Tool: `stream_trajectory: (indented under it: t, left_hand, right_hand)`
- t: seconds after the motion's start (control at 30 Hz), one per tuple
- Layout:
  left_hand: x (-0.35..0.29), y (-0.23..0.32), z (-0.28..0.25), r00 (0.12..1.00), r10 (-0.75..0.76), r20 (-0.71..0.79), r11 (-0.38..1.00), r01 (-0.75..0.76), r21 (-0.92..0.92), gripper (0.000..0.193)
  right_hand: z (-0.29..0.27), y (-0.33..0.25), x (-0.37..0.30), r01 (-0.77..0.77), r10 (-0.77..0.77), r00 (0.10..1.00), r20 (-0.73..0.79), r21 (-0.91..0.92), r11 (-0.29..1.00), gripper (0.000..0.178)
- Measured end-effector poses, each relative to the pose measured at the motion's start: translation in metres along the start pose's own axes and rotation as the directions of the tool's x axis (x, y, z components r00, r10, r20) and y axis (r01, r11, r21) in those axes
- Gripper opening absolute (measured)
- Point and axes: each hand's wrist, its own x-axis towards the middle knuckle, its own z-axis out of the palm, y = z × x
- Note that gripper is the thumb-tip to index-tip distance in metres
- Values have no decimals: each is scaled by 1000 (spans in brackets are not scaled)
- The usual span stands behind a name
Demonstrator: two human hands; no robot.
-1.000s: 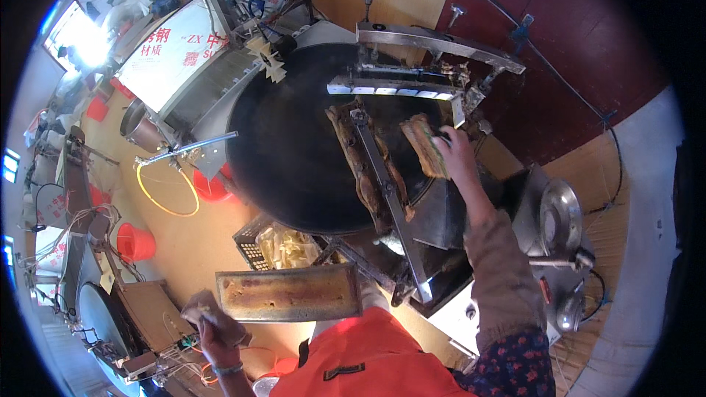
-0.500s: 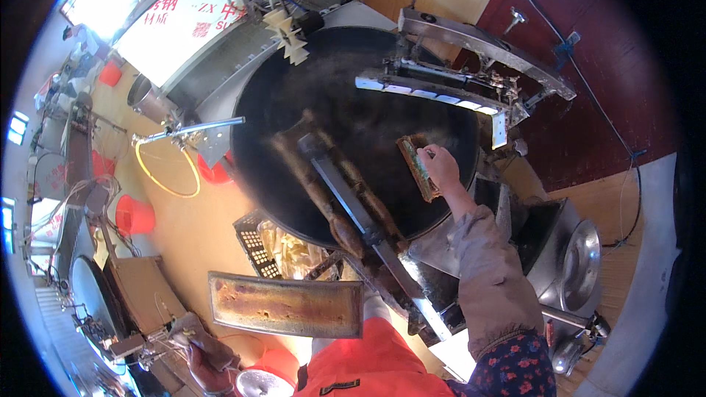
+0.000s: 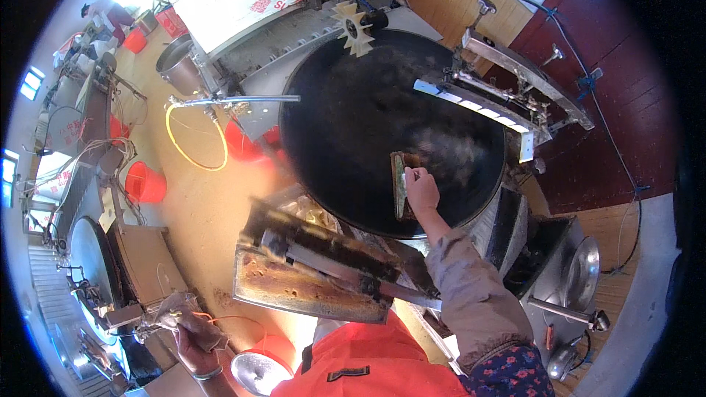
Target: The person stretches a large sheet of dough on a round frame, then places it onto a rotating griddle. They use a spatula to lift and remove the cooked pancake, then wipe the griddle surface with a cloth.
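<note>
My right hand (image 3: 421, 190) grips a flat rectangular pad (image 3: 399, 185), brownish with a green strip, and holds it on the large round black griddle (image 3: 338, 125) near its front edge. Low at the left, my left hand (image 3: 193, 351), with a bangle at the wrist, closes on a crumpled greyish cloth (image 3: 184, 315). A long dark bar (image 3: 331, 268), blurred by motion, lies over a stained rectangular tray (image 3: 294, 290) in front of me. The tray's far side is partly hidden under the bar.
A metal arm with a white-edged blade (image 3: 471, 106) reaches over the griddle's right side. At its back stands a cream toothed wheel (image 3: 353, 28). A thin pipe (image 3: 243, 99) with a yellow hose juts in from the left. Red buckets (image 3: 145, 182) stand on the floor.
The long bar has swung off the griddle toward me and over the tray. My right hand has turned the pad more upright and shifted it nearer the griddle's front. The whole view has shifted.
</note>
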Motion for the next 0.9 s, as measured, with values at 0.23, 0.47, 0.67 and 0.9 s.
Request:
stream_trajectory:
  t: [0.23, 0.47, 0.67, 0.9]
  left_hand:
    - [2, 8, -36, 985, 73, -156, 997, -71, 16, 31]
    - [3, 13, -37, 982, 35, -186, 999, -28, 41, 32]
    - [19, 11, -23, 1000, -16, 21, 999, 15, 52, 37]
    - [35, -3, -15, 999, -31, -23, 997, 33, 68, 37]
  right_hand:
    - [37, -64, -17, -6, 6, 1000, 25, -10, 1000, 39]
    - [69, -116, -24, 42, -44, 998, 52, 36, 998, 41]
    - [68, -119, -15, 175, -182, 970, 159, 60, 983, 35]
    - [-90, 88, 91, -230, 232, 944, -236, 37, 973, 44]
